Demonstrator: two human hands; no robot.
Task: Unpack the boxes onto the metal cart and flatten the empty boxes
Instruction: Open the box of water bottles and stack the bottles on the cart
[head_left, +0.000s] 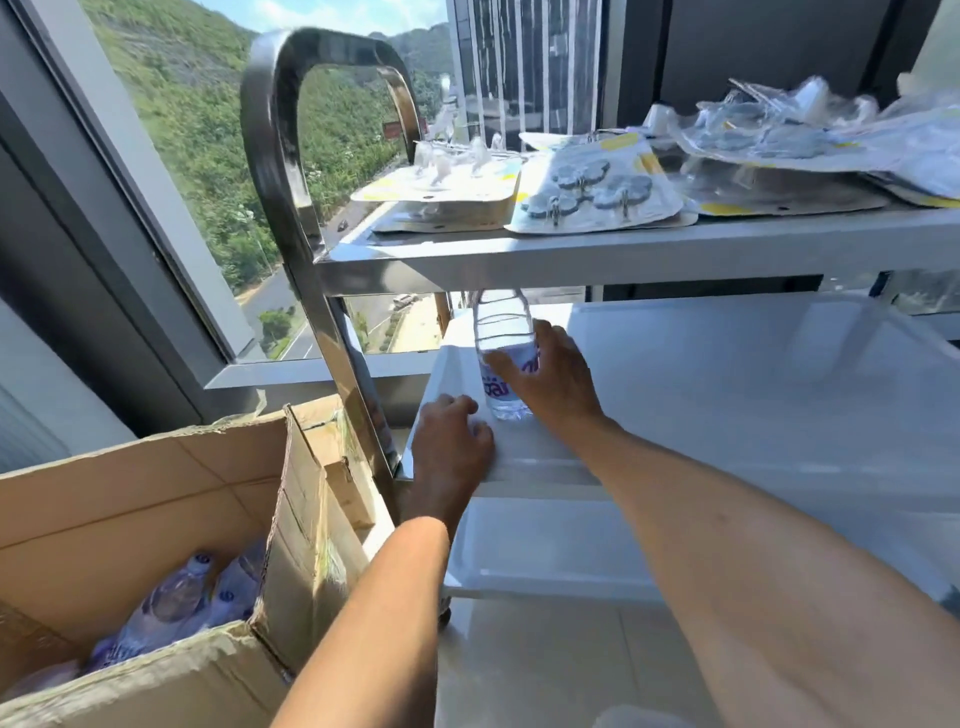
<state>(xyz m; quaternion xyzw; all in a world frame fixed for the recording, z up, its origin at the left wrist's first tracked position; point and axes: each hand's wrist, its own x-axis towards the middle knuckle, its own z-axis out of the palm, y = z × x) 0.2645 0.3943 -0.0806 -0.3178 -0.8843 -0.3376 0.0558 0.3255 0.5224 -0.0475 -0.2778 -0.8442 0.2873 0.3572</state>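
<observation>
By the window (218, 171), the metal cart (597, 254) carries packets on top. Your right hand (550, 374) grasps one water bottle (505, 353) upright on its middle shelf; your left hand (449, 447) rests loose on that shelf's edge. The cardboard box (156, 519), left of the cart, holds at least three bottles (176, 603).

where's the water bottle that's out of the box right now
The water bottle stands upright at the left end of the cart's middle shelf, held by the right hand, with the left hand beside it.
</observation>
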